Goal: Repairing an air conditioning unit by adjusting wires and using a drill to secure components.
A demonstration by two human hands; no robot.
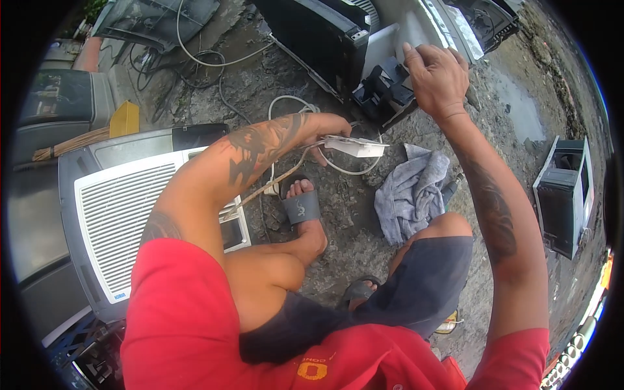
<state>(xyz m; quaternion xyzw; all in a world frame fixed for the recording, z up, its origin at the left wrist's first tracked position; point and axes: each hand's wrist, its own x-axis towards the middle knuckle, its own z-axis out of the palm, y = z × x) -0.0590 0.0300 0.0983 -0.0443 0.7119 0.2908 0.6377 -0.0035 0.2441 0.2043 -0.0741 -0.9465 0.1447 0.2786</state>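
My left hand (335, 125) reaches across in front of me, closed on the edge of a small white plastic piece (357, 148) with a pale cable near it; some of its fingers are hidden behind the wrist. My right hand (434, 81) is raised over the side of an opened black appliance housing (315, 42), fingers curled and thumb up. Whatever those fingers grip, if anything, is hidden. Just left of the right hand is a black plastic part (387, 92) at the housing's near end. A white cord (286, 99) loops over the ground beside my left hand.
A window air conditioner with a white louvred front (127, 221) lies at my left. A grey cloth (413, 192) sits on the rough ground by my knee. Farther right stands a metal-framed unit (563, 195). A dark panel (156, 25) and tangled cables (170, 70) lie at the far left.
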